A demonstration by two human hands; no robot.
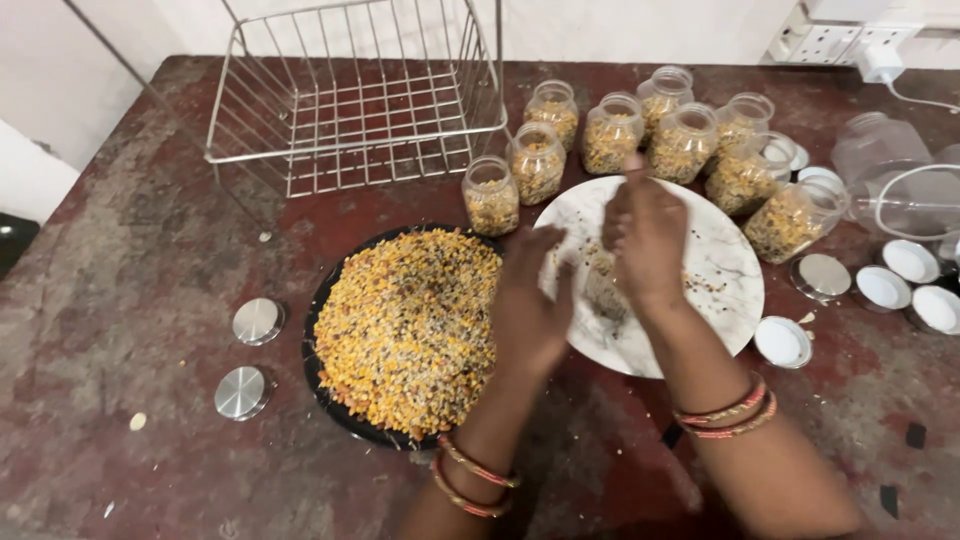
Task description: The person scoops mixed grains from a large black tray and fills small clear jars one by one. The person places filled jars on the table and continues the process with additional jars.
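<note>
Our red table by the white wall

We see a big dark red table (150,300) that fills most of the picture. Its top looks old and worn, with grey scratchy patches at the left and at the bottom. Along the top of the frame we see a plain white wall (620,30). At the upper right, a white socket strip (835,42) sits on the wall, with a white plug (880,62) in it and a thin white cord (925,100) running off to the right. The light is soft and even.
</note>
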